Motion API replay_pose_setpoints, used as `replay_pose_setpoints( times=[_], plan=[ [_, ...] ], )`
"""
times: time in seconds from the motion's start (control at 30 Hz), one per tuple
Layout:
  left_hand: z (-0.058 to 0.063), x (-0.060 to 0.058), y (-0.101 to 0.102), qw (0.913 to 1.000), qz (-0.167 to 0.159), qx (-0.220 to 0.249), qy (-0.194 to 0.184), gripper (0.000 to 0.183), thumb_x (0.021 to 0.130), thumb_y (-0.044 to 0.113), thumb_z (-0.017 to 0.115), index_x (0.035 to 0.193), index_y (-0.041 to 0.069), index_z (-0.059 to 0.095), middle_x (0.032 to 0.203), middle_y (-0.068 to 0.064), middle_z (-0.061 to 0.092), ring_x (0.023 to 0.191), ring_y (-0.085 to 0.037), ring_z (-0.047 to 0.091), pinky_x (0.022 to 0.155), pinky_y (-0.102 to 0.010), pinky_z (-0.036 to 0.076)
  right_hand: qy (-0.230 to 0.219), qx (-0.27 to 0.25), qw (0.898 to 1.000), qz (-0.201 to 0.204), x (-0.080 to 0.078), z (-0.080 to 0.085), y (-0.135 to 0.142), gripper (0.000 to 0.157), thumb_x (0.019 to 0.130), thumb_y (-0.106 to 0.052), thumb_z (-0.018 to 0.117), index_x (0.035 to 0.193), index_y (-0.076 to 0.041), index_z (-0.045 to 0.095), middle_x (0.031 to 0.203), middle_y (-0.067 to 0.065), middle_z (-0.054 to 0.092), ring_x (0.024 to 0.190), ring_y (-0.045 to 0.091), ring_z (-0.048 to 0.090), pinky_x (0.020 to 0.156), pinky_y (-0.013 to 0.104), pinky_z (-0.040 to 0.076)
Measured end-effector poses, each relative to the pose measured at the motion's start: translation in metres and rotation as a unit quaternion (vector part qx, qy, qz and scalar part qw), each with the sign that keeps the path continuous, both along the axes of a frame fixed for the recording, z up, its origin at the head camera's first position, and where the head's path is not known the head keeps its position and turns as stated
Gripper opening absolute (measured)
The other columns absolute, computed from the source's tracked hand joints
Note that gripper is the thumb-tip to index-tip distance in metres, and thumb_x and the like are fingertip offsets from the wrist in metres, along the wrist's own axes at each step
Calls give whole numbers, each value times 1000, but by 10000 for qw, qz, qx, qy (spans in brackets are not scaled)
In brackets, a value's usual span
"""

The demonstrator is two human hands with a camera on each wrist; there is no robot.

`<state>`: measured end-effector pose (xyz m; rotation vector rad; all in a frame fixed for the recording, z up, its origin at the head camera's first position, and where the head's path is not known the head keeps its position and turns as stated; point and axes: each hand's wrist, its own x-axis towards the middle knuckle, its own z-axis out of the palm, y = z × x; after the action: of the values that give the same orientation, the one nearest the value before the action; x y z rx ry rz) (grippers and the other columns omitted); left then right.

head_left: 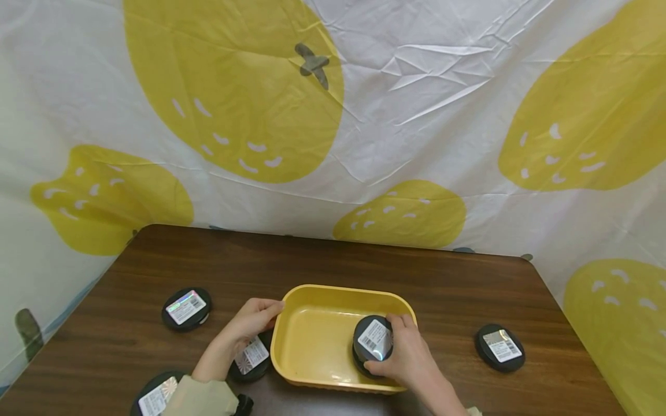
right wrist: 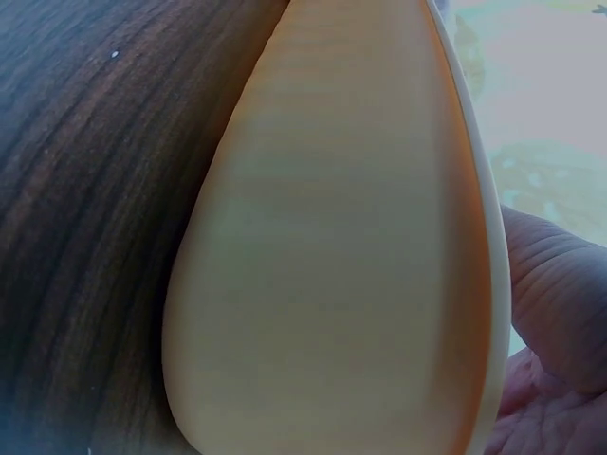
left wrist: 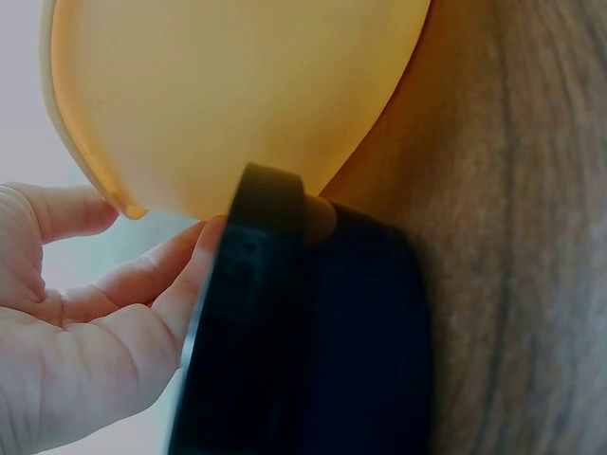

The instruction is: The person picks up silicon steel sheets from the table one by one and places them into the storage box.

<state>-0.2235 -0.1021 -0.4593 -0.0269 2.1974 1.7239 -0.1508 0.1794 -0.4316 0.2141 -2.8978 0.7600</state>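
Observation:
A yellow rectangular basin (head_left: 317,335) with rounded corners sits on the table. My left hand (head_left: 248,320) pinches its left rim, thumb on one side and fingers on the other in the left wrist view. Inside the basin, toward its right end, my right hand (head_left: 408,355) grips a round black container (head_left: 373,345) with a white label on top, thumb at the near side and fingers at the far side. In the right wrist view the basin's wall (right wrist: 332,246) hides that container and most of the hand (right wrist: 560,294). Another labelled black round container (head_left: 251,359) lies under my left wrist.
More black round containers lie on the brown wooden table (head_left: 250,254): one at the far left (head_left: 186,309), one at the near left (head_left: 156,396) partly behind my sleeve, one to the right (head_left: 500,347). A white cloth (head_left: 385,127) with yellow fruit prints hangs behind the table.

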Motion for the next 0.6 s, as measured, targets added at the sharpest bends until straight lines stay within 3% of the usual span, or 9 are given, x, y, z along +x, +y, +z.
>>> replay_pose_setpoints(
  times=[0.6],
  plan=[
    [1, 1, 0, 10000, -41, 51, 23, 32, 97, 14, 47, 110, -10, 63, 103, -14, 65, 92, -18, 57, 88, -39, 48, -140, 71, 9999, -28, 0, -6, -2, 88, 47, -26, 91, 116, 11, 53, 101, 15, 52, 80, 22, 54, 70, 41, 50]
  ],
)
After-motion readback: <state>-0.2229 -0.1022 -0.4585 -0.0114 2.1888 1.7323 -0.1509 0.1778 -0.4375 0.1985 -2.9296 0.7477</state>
